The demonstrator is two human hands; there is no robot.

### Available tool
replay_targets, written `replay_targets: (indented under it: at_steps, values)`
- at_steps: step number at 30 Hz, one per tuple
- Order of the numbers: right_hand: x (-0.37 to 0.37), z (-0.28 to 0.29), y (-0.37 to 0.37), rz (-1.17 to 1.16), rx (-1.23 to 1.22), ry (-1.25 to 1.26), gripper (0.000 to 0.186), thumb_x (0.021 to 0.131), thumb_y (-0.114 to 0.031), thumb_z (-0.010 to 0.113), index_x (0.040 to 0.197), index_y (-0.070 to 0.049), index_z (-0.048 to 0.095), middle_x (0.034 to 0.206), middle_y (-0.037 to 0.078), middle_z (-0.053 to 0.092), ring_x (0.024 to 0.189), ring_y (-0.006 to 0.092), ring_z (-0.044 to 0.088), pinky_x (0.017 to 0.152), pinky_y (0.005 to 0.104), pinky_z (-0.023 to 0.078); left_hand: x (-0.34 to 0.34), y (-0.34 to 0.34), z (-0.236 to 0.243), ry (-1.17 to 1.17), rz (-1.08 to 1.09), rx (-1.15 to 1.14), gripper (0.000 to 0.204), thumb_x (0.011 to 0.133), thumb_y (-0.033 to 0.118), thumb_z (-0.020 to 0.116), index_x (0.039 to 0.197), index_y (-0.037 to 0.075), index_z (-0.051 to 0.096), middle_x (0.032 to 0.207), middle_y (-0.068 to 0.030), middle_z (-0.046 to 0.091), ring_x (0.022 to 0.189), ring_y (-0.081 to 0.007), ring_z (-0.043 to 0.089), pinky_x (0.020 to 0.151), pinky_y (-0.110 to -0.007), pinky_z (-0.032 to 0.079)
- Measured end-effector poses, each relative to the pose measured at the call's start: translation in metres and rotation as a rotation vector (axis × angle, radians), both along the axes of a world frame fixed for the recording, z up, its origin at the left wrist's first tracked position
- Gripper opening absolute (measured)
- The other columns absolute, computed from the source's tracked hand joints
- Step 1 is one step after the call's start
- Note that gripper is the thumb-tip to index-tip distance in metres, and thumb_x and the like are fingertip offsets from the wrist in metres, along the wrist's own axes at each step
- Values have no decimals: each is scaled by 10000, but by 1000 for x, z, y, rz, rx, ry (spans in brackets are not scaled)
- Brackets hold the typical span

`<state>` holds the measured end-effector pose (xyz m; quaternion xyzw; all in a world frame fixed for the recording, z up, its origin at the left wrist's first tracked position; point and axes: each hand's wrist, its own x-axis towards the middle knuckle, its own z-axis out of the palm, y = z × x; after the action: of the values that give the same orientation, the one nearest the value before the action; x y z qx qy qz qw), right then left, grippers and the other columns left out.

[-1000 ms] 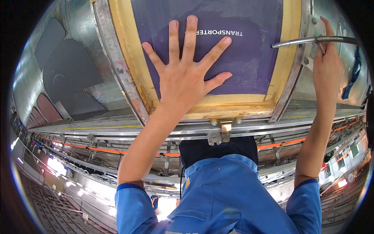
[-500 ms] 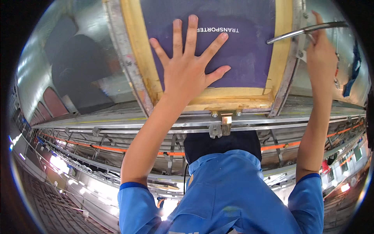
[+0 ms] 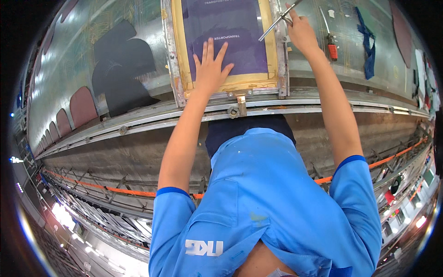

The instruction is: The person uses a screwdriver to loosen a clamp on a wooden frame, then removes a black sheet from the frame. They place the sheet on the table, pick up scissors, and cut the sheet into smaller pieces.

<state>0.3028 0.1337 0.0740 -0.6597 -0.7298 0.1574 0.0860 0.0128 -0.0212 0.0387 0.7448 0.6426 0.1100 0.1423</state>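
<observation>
Dark panels (image 3: pixel 124 69) are lying at left, with maroon pieces (image 3: pixel 83 107) lining up beside them. At right, a red-handled tool (image 3: pixel 332 50) is resting near a blue rag (image 3: pixel 368 60). Lower down, an orange strip (image 3: pixel 122 190) is running across.

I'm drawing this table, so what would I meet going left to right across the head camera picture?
Small maroon pieces, dark grey pieces, framed purple screen, right hand, red-ended tool, blue cloth strip, big maroon piece.
</observation>
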Motion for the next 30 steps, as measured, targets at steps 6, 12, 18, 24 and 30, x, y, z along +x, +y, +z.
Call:
replay_targets:
  at_steps: [6, 12, 18, 24, 30]
  values:
    - [14, 123, -61, -19, -51, 420, 665, 891, -210, 702, 1495, -227, 425, 1042, 84, 598, 798, 177, 559, 741, 320, 476, -8, -91, 14, -154, 19, 7, 535, 948, 285, 629, 1446, 141, 497, 1572, -203, 329, 1469, -398, 288, 1181, -592, 219]
    - [31, 237, -130, 215, -181, 1188, 726, 885, -470, 689, 1389, -5, 451, 918, 39, 567, 860, 120, 433, 846, 274, 375, -27, -120, 13, -106, -114, -44, 574, 946, 315, 626, 1461, 119, 468, 1555, -173, 372, 1447, -350, 341, 1206, -545, 188]
    - [28, 264, -170, 93, -469, 1653, 497, 1046, -482, 406, 754, -82, 445, 802, 55, 476, 817, 147, 412, 795, 304, 357, -40, -114, 17, -63, -298, 4, 790, 898, 450, 638, 1522, 58, 353, 1585, -168, 322, 1461, -339, 310, 1192, -553, 170]
    - [-33, 285, -217, 28, -460, 952, 525, 1078, -446, 339, 654, -137, 317, 632, 0, 338, 650, 149, 346, 751, 336, 372, -54, -113, 15, -45, -422, -48, 1066, 748, 623, 714, 1541, 41, 304, 1591, -159, 298, 1452, -319, 315, 1157, -546, 196]
    - [-70, 231, -245, 25, -513, 1213, 561, 1041, -536, 418, 676, -116, 345, 656, -24, 335, 628, 100, 288, 586, 272, 244, -55, -114, 6, -55, -449, 2, 1130, 669, 677, 749, 1586, 220, 274, 1479, -168, 397, 1373, -326, 390, 1113, -570, 231]
